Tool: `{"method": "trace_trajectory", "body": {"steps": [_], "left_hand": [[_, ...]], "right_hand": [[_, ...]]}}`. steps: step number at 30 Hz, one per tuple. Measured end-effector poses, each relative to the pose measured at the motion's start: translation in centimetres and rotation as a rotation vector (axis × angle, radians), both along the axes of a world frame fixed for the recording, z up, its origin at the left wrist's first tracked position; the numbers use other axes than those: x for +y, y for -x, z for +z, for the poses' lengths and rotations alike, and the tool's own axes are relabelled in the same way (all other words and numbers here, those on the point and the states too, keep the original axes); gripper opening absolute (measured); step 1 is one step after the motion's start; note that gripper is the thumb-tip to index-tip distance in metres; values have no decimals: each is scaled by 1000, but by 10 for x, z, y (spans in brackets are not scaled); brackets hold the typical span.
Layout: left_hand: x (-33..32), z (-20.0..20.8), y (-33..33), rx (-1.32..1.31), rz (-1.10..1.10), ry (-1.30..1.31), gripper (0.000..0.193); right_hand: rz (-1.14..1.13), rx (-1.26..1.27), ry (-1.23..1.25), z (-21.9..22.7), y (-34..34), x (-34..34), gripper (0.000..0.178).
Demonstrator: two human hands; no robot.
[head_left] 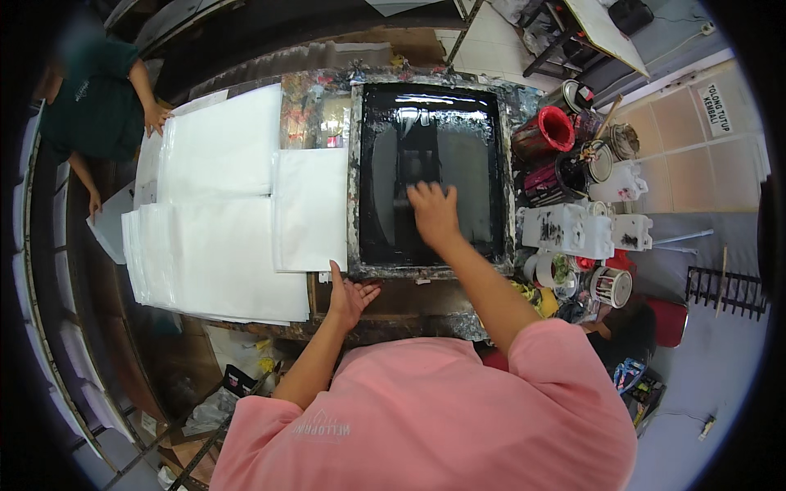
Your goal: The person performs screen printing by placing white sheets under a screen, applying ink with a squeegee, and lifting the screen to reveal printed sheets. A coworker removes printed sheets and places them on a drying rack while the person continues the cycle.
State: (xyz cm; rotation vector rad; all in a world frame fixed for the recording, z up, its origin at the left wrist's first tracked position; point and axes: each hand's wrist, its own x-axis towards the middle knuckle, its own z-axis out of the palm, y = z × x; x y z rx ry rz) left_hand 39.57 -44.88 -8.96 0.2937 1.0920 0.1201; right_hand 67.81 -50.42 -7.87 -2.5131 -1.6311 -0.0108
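My right hand (435,214) is over the dark, ink-coated screen (471,176) of a printing frame (354,176). Its fingers are bent down against a black shape that merges with the ink; what they grip cannot be made out. My left hand (352,303) is open, palm up, at the frame's lower left corner. Its thumb points up by the near right corner of a white sheet (311,209). That sheet lies between the frame and larger stacks of white sheets (221,254). Black ink on the screen looks wet and shiny, with greyer patches on both sides.
Ink cans and pots, one red inside (557,128), crowd the right side with white plastic jugs (557,227). A co-worker in a dark shirt (94,98) stands at the far left, one hand (155,119) by the sheets. Racks (61,245) line the left.
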Motion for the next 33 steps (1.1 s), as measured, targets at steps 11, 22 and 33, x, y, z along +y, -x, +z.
{"method": "trace_trajectory", "body": {"steps": [11, 22, 33], "left_hand": [[-1, 37, 8, -150, -102, -127, 126], [26, 171, -14, -706, -81, -524, 95], [36, 4, 62, 992, -1038, -1784, 107]], "right_hand": [[141, 216, 252, 82, -14, -16, 38], [-11, -202, -264, 233, 47, -35, 43], [-30, -221, -491, 299, -13, 20, 50]]}}
